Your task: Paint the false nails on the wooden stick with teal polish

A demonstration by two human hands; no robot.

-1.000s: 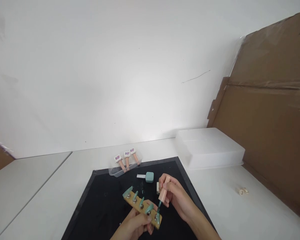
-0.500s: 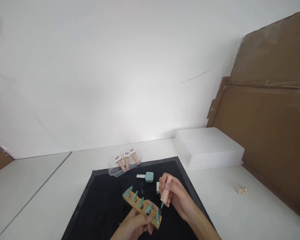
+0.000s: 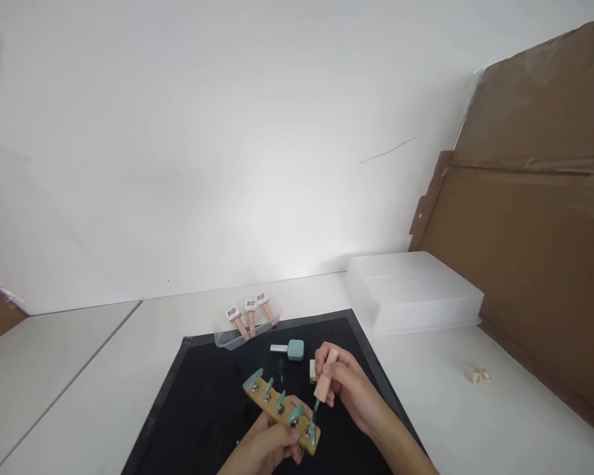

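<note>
My left hand point(image 3: 272, 443) grips a yellow-brown nail display stand point(image 3: 272, 410) from below, above the black mat. Several green false nails point(image 3: 280, 400) stick up from it on small metal mounts. In my right hand point(image 3: 344, 376) is the pink handle of a nail polish brush point(image 3: 327, 375), tilted downward. Its green-coated bristle end meets the false nail point(image 3: 312, 434) at the stand's right end. Partly hidden behind my right fingers, a white bottle point(image 3: 312, 371) stands on the mat. A green polish bottle point(image 3: 296, 350) with a silvery cap lies farther back.
A clear tray point(image 3: 230, 340) with three pink-handled, white-labelled bottles sits at the back edge of the black mat point(image 3: 198, 389). A translucent plastic box point(image 3: 416, 290) stands at the back right. Small cream rings point(image 3: 476, 375) lie on the white table, near a cardboard wall point(image 3: 525, 264).
My right hand has shifted the brush slightly left and down, bringing its tip along the rightmost false nail. The stand and my left hand have hardly moved.
</note>
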